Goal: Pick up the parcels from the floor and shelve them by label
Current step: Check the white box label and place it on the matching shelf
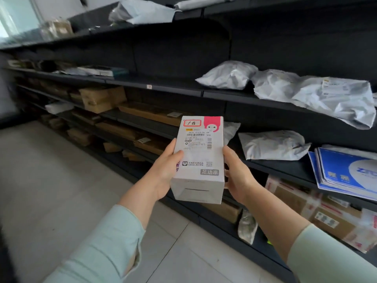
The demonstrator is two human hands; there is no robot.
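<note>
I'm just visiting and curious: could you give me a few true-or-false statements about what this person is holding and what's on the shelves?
1. Both hands hold the white box: left hand, right hand. True.
2. The box lies on the floor. False: it is held up in front of the shelves.
3. Grey plastic mailer bags lie on a shelf. True.
4. The box's label faces away from the camera. False: it faces the camera.
</note>
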